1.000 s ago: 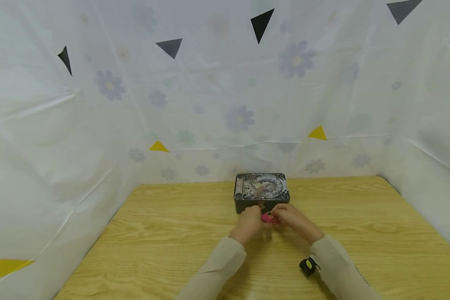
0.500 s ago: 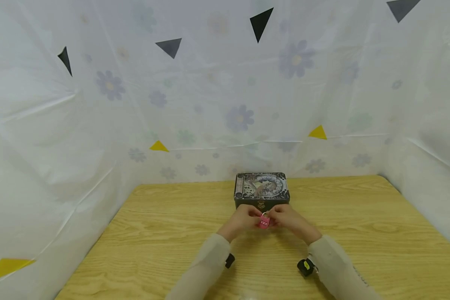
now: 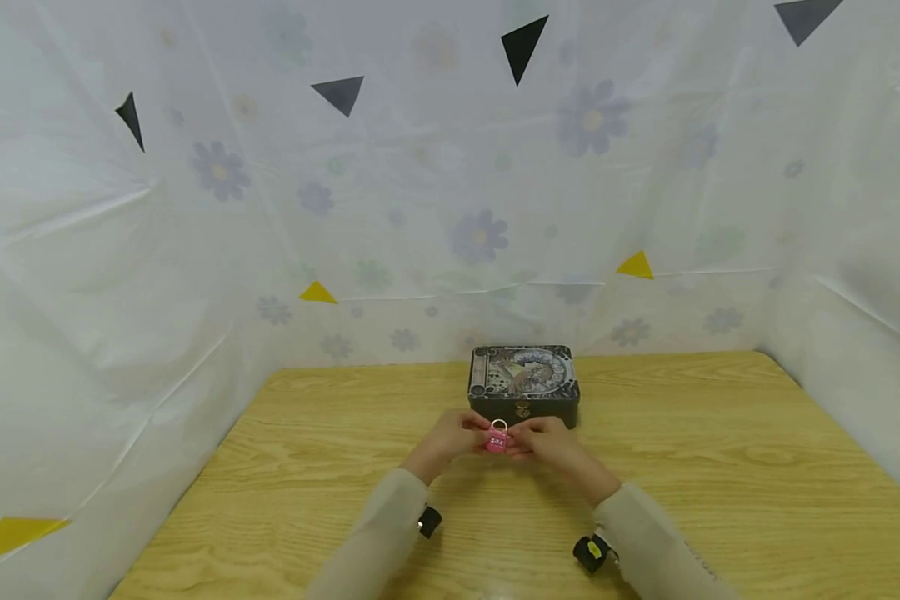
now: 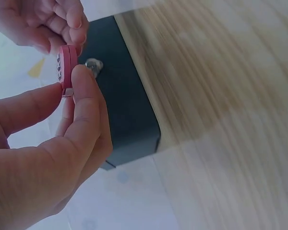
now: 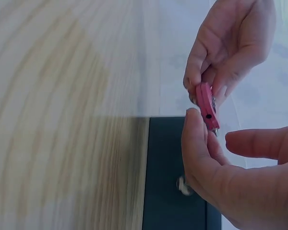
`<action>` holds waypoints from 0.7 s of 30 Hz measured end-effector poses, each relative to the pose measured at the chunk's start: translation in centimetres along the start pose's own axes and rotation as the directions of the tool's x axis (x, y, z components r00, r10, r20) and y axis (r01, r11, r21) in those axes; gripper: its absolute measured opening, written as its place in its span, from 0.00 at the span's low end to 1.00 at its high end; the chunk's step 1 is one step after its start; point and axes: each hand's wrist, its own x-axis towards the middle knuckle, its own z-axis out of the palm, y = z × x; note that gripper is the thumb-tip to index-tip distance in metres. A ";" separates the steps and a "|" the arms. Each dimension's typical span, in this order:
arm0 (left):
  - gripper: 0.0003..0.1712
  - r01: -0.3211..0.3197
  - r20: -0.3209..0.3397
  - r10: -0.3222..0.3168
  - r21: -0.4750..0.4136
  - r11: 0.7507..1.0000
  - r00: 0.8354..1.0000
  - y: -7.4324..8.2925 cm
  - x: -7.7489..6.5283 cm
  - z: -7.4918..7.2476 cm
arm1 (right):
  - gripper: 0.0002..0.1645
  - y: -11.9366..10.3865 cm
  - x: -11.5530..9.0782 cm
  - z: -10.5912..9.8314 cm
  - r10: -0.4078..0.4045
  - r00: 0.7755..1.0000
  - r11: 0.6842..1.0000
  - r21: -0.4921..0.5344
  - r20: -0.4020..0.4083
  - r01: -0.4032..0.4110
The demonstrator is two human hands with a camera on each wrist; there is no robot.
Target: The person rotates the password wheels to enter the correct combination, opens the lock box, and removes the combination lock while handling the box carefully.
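In the head view a small pink combination padlock (image 3: 497, 441) is held up between the hands, its metal shackle on top and its number dials facing the camera. My left hand (image 3: 448, 439) pinches its left side; the left wrist view shows thumb and forefinger on the padlock (image 4: 68, 67). My right hand (image 3: 558, 451) is at the other side. In the right wrist view its thumb stands apart from the padlock (image 5: 207, 106), while its fingers lie against or just behind it; actual contact is unclear. Behind the hands sits a dark tin box (image 3: 525, 375), lid down, with a metal clasp (image 3: 522, 409) in front.
The box rests near the back edge of a wood-grain table (image 3: 345, 467). A white flower-printed sheet (image 3: 420, 192) hangs behind and at both sides. Black wrist cameras (image 3: 591, 553) are worn below both sleeves.
Both hands have drawn the padlock away from the clasp and to the left. The padlock has turned so its dials face the head camera. The right thumb now stands off it; the box stays put.
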 end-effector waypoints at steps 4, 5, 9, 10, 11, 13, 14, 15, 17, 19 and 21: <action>0.10 0.015 -0.017 -0.015 -0.013 1.000 1.000 -0.5 -0.2 -1.2 | 0.17 -0.2 0.2 1.3 -0.024 1.000 0.999 0.027 0.010 0.023; 0.10 0.017 -0.019 -0.017 -0.014 1.000 1.000 -0.6 -0.3 -1.5 | 0.17 -0.3 0.3 1.7 -0.025 1.000 0.999 0.026 0.005 0.025; 0.10 0.030 -0.053 -0.031 -0.010 0.999 0.998 -1.0 -0.4 -2.5 | 0.18 -0.3 0.8 3.1 -0.017 1.000 1.000 0.015 -0.004 0.018; 0.10 0.039 -0.067 -0.039 -0.007 0.999 0.997 -1.1 -0.4 -2.7 | 0.18 -0.3 0.9 3.4 -0.017 1.000 1.000 0.003 -0.005 0.017; 0.10 0.046 -0.078 -0.047 -0.006 0.999 0.996 -1.2 -0.4 -2.9 | 0.19 -0.3 1.1 3.6 -0.020 1.000 1.000 -0.020 -0.004 0.020; 0.10 0.060 -0.104 -0.060 0.000 0.998 0.993 -1.3 -0.4 -3.3 | 0.20 -0.2 1.5 4.2 -0.025 1.000 0.998 -0.061 -0.015 0.024; 0.10 0.067 -0.115 -0.067 0.000 0.998 0.991 -1.3 -0.4 -3.4 | 0.20 -0.2 1.6 4.5 -0.025 0.999 0.997 -0.077 -0.024 0.023; 0.09 0.071 -0.125 -0.071 0.002 0.997 0.990 -1.4 -0.4 -3.6 | 0.21 -0.2 1.8 4.8 -0.026 0.999 0.996 -0.091 -0.037 0.022; 0.08 0.080 -0.136 -0.079 0.000 0.997 0.987 -1.4 -0.4 -3.8 | 0.21 -0.2 2.1 5.4 -0.027 0.997 0.994 -0.109 -0.067 0.019; 0.07 0.083 -0.151 -0.081 0.005 0.997 0.985 -1.4 -0.3 -3.8 | 0.21 0.0 2.5 5.9 -0.024 0.996 0.993 -0.113 -0.091 0.013; 0.07 0.086 -0.165 -0.082 0.017 0.996 0.983 -1.5 -0.3 -3.8 | 0.21 0.1 2.7 6.4 -0.029 0.994 0.992 -0.123 -0.102 0.017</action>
